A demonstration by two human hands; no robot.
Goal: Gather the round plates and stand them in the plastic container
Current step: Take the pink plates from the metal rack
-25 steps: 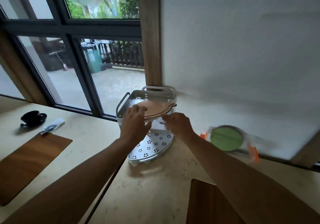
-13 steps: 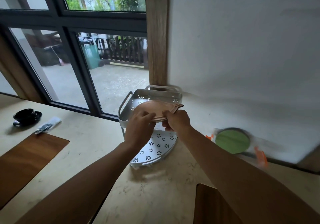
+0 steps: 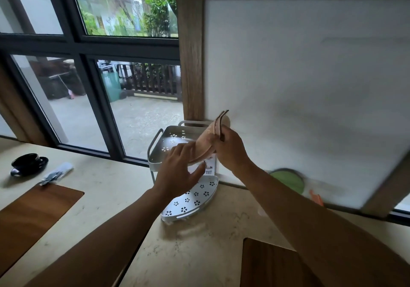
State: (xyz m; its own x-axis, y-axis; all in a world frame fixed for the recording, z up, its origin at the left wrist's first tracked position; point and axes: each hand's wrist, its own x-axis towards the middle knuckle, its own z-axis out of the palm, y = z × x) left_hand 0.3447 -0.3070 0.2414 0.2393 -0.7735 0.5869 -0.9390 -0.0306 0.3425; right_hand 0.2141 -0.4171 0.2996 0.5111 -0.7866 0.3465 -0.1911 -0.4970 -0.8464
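A small stack of pinkish-tan round plates (image 3: 207,141) is tipped up on edge above the top tier of a grey two-tier corner rack (image 3: 165,141). My right hand (image 3: 230,151) grips the plates by their right rim. My left hand (image 3: 177,173) is just left of them with fingers spread, its fingertips near the lower rim. A clear plastic container with orange clips (image 3: 315,196) and a green lid (image 3: 290,181) sits against the wall to the right, partly hidden by my right forearm.
The rack's lower tier (image 3: 195,198) rests on the beige counter (image 3: 106,189). A black cup and saucer (image 3: 28,163) and wrapped cutlery (image 3: 56,173) lie far left. Wooden boards (image 3: 33,213) (image 3: 273,264) lie at the front left and front right. A window and white wall stand behind.
The plates went from lying flat on the rack's top tier to tilted on edge, lifted up and right by my right hand. My left hand let go and opened.
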